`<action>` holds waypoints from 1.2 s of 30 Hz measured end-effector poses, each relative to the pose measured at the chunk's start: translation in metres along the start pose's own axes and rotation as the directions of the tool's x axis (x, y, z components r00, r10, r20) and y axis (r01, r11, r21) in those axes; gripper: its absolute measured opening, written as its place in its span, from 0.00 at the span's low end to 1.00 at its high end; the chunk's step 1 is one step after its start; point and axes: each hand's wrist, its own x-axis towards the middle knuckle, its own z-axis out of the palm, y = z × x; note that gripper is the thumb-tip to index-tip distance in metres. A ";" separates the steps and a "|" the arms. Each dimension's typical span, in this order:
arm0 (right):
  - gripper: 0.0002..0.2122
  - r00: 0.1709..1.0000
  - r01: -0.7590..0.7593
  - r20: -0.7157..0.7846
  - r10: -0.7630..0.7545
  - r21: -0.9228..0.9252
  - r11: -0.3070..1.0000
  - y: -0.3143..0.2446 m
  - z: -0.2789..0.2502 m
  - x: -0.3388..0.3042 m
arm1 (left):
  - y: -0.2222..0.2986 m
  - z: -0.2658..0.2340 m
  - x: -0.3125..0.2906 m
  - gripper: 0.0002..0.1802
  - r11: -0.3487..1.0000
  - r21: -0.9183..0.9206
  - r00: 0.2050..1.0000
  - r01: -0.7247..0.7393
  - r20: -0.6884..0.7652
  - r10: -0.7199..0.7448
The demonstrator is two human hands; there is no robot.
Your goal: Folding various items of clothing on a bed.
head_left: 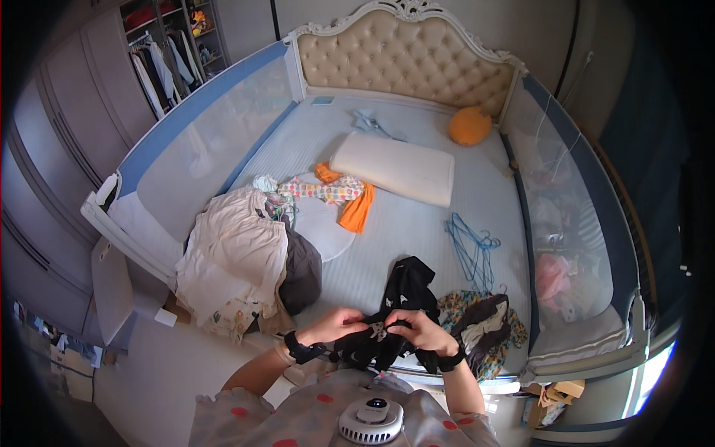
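A black garment with small white figures (pixel 410 287) lies bunched at the near edge of the bed, part of it hanging toward my lap. My left hand (pixel 341 325) pinches its cloth from the left, fingers closed. On the other side my right hand (pixel 421 331) grips a dark strip of the same garment between thumb and fingers. The two hands are a short way apart, with a patch of white pattern between them. Both wrists wear black bands. Just right of my right hand, a patterned garment and a dark one (pixel 480 320) lie on the bed.
Pale clothes (pixel 234 253) are heaped at the near left. Beyond lie an orange cloth (pixel 357 210), a white pillow (pixel 395 167) and an orange cushion (pixel 469 126). Blue hangers (pixel 473 249) rest at the right. Mesh rails (pixel 208 127) flank the bed; a padded headboard (pixel 406 59) stands behind.
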 end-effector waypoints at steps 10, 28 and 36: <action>0.06 0.984 -0.177 -0.001 0.178 0.088 0.980 0.026 -0.014 -0.022 | 0.013 -0.013 -0.001 0.10 0.950 -0.287 0.993 0.118 0.034 -0.113; 0.08 0.891 0.051 -0.389 -0.235 -0.428 0.902 -0.022 0.022 0.001 | 0.046 0.022 0.005 0.11 0.915 -0.400 0.993 0.057 -0.074 -0.094; 0.07 0.909 -0.102 -0.414 0.043 -0.121 0.987 -0.012 0.023 -0.002 | 0.051 0.026 -0.002 0.11 0.986 -0.161 0.968 -0.030 -0.251 -0.011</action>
